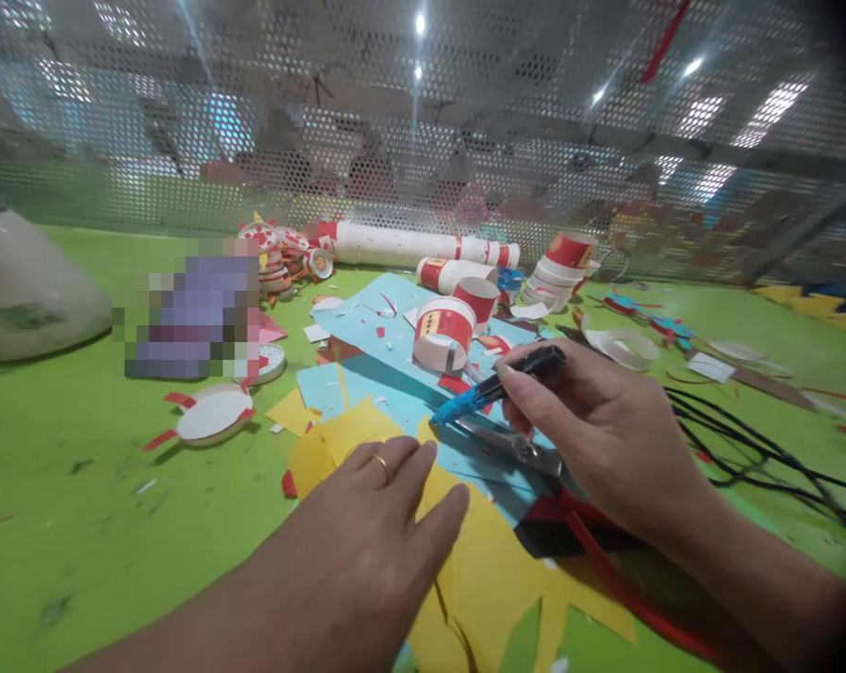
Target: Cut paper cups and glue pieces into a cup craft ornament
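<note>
Right hand [597, 430]: on my head-cam feed, fingers pinched narrow on a black marker [547, 363], thumb on top, barrel slanting down to the L.
Marker tip: bright blue front end, aimed at the upper edge of the yellow paper [496, 556], just beyond L fingertips; I can't tell if it's touching.
Left hand [377, 533]: palm down on the yellow paper, thumb spread away from the fingers, gold ring [382, 465] on one finger.
Scissors [507, 445]: metal part lying under marker & R hand, on top of light-blue paper [366, 318]; can't tell if R hand touches them.
Cups: red-&-white paper cup [445, 327] on the light-blue paper, another right behind it; cup stack [559, 271] farther R, long row of nested cups [408, 245] lying at the back.
L side: white disc [216, 414] w/ red strips, pile of decorated discs [275, 266] farther back; pixelated patch nearby, so I can't ID what's there.
R side: black cords [752, 449] near R forearm, blue cutouts [667, 327] w/ red strips beyond.
Tabletop: green table [78, 523], paper scraps scattered about.
Bg: perforated screen [465, 121] behind it all, lights showing thru.
</note>
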Demonstrator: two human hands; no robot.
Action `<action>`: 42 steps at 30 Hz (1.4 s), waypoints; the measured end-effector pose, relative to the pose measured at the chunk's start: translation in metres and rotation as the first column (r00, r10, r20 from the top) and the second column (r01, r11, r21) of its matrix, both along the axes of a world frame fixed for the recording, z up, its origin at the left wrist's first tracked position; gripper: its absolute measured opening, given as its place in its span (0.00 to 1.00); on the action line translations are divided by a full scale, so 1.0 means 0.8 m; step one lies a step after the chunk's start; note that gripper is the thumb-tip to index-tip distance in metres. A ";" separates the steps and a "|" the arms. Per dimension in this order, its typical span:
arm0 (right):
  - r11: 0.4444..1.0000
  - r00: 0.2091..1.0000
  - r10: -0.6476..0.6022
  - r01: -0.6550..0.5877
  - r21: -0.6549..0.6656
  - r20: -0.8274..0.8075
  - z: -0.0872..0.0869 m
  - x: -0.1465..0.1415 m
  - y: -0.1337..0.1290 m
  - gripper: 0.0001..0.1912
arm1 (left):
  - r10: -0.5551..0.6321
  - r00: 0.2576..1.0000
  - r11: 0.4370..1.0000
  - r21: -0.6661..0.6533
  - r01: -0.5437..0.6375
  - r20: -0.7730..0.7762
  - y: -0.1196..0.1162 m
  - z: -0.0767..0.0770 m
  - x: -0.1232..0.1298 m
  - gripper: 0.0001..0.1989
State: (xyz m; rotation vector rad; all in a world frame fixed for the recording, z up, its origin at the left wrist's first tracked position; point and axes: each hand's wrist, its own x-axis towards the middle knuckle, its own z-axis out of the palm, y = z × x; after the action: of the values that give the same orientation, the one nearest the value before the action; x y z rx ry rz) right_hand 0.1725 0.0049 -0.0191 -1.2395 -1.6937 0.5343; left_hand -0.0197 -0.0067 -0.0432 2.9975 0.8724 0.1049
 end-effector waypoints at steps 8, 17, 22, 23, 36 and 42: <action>1.000 1.000 -0.009 0.009 0.008 0.028 0.001 -0.001 0.000 0.04 | -0.026 1.000 0.999 -0.023 0.026 -0.001 0.001 -0.004 -0.002 0.23; 0.997 0.991 -0.044 0.035 0.075 0.127 0.004 -0.002 0.001 0.07 | 0.007 0.998 0.999 -0.040 -0.004 0.064 -0.001 -0.001 0.000 0.21; 0.994 0.981 -0.041 0.020 0.109 0.190 0.004 0.000 0.001 0.08 | 0.023 0.998 1.000 -0.014 -0.022 0.051 -0.002 0.000 -0.001 0.20; 0.994 0.981 -0.042 0.021 0.110 0.192 0.004 0.001 0.001 0.08 | 0.024 0.999 1.000 -0.006 -0.024 0.044 -0.001 0.000 -0.001 0.20; 0.997 0.992 -0.043 0.036 0.061 0.122 0.002 -0.004 -0.001 0.05 | 0.023 0.999 1.000 -0.001 -0.023 0.045 -0.002 0.002 0.002 0.18; 0.997 0.992 -0.048 0.040 0.070 0.120 0.002 -0.003 -0.001 0.06 | 0.020 0.998 1.000 -0.010 -0.019 0.063 -0.001 -0.001 0.000 0.19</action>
State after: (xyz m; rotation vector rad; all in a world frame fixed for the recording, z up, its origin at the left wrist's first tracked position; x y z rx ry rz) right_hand 0.1705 0.0041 -0.0175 -1.2790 -1.7668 0.3786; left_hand -0.0201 -0.0079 -0.0438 2.9596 0.8937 0.1933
